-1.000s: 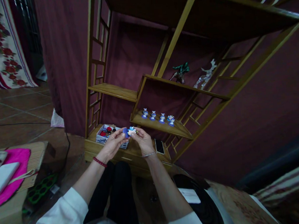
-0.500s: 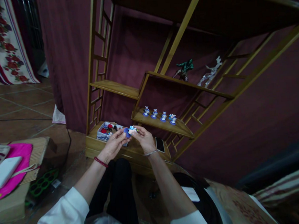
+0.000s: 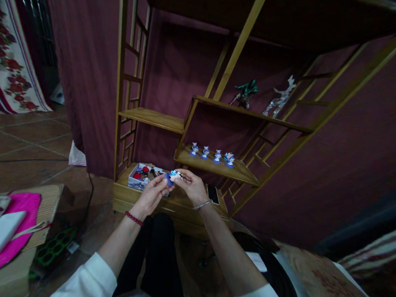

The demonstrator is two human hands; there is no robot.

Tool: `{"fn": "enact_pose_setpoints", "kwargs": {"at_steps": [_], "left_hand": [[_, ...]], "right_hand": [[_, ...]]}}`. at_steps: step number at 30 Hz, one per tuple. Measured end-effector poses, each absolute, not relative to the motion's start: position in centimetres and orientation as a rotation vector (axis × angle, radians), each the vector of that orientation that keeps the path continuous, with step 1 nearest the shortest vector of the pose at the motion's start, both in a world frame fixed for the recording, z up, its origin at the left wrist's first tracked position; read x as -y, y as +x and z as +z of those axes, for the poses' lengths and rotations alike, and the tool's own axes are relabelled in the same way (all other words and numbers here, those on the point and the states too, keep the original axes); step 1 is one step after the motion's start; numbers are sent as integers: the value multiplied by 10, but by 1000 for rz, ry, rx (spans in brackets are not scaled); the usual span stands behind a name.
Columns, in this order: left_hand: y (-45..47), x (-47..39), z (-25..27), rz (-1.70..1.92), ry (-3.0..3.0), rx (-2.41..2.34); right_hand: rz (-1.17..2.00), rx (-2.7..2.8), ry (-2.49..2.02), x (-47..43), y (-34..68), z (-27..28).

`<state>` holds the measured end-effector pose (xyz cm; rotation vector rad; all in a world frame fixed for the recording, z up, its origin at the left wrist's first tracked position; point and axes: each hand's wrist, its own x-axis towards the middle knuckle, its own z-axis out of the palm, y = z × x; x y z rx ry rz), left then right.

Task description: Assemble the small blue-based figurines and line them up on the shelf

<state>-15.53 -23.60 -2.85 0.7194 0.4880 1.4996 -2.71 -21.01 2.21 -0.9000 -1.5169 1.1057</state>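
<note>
Between my hands is a small white-and-blue figurine [image 3: 175,174] lying on its side, with a purple round base [image 3: 168,180]. My left hand [image 3: 152,193] pinches the base. My right hand [image 3: 191,185] is closed on the figurine's upper end. Behind and left of them, a box [image 3: 137,182] holds red, black and white small pieces. Beyond my hands, several similar figurines [image 3: 217,156] on purple bases stand in a row on the small shelf [image 3: 199,160].
The wooden display rack [image 3: 161,119] stands against a dark red curtain. A green figure [image 3: 246,93] and a clear deer-like ornament [image 3: 279,98] are on a higher shelf. A phone [image 3: 212,194] lies on the lower board. At left, a low table holds a pink cloth [image 3: 32,203] and white device [image 3: 6,232].
Both hands and the figurine sit slightly lower in view, still held together. The view has shifted a little; the row on the shelf looks the same.
</note>
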Motion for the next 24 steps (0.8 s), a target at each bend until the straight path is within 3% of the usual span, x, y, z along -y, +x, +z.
{"fn": "enact_pose_setpoints", "kwargs": {"at_steps": [16, 24], "left_hand": [[-151, 239, -55, 1474, 577, -446], [-142, 238, -64, 1384, 610, -433]], "right_hand": [[1091, 1743, -954, 206, -25, 5], [866, 1960, -1020, 203, -10, 1]]}}
